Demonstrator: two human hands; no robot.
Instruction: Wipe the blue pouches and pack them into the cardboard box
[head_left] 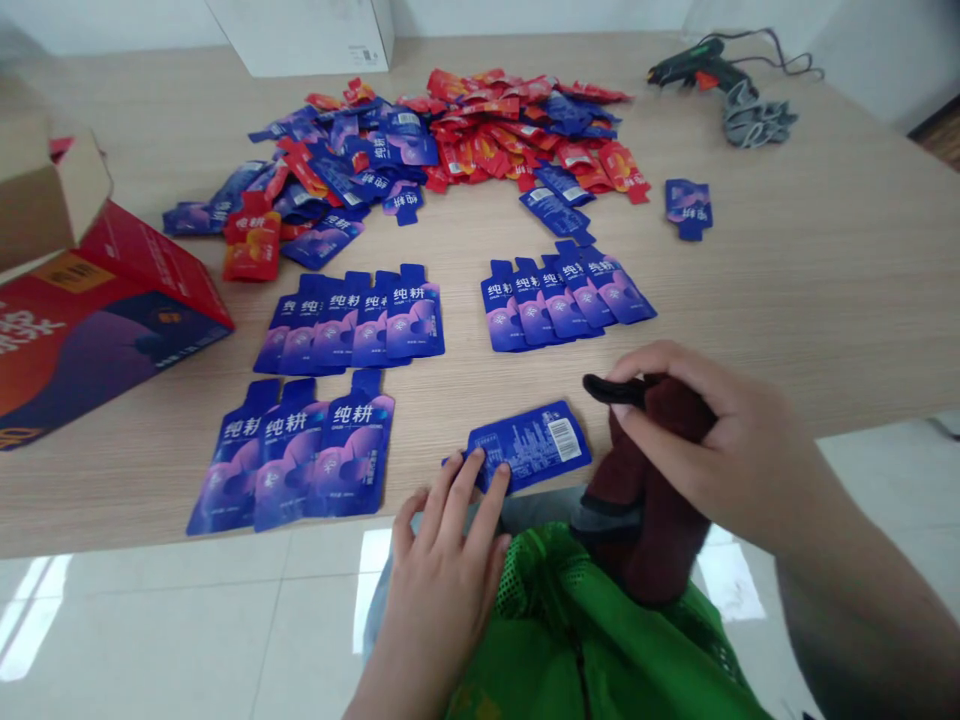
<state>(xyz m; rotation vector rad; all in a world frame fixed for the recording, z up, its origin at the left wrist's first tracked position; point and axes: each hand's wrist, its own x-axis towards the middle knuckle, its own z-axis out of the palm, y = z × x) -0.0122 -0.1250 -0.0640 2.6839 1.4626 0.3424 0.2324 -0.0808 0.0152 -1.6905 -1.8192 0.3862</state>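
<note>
Qty: 1 barcode pouch [536, 445] nr table [810, 270] edge; two 5-pouch fans [559, 308], one 3-pouch fan [349, 465]. Pouch neck pts L, long axis approx. L-R. L hand [448, 560]: fingertips resting on pouch, ungripped; R hand [739, 450]: pinching 1 brown cloth [671, 490]

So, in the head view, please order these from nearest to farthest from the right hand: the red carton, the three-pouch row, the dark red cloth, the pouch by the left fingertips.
1. Dark red cloth: in the right hand's grip.
2. Pouch by the left fingertips: just to the left.
3. Three-pouch row: farther left.
4. Red carton: farthest left.
</note>
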